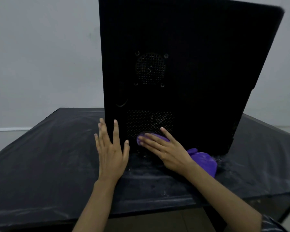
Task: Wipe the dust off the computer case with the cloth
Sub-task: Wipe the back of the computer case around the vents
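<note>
A tall black computer case [199,56] stands upright on the black-covered table [40,156], its side panel facing me with two perforated vents. My left hand [111,148] lies flat with fingers spread against the panel's lower left edge. My right hand [164,149] presses a purple cloth [203,160] against the panel just under the lower vent. Part of the cloth shows past the fingertips and the rest bunches behind my wrist on the table.
The table cover is streaked with pale dust, thickest near the case's base. The table's front edge runs just below my forearms. A plain grey wall stands behind, with a white strip low at the left.
</note>
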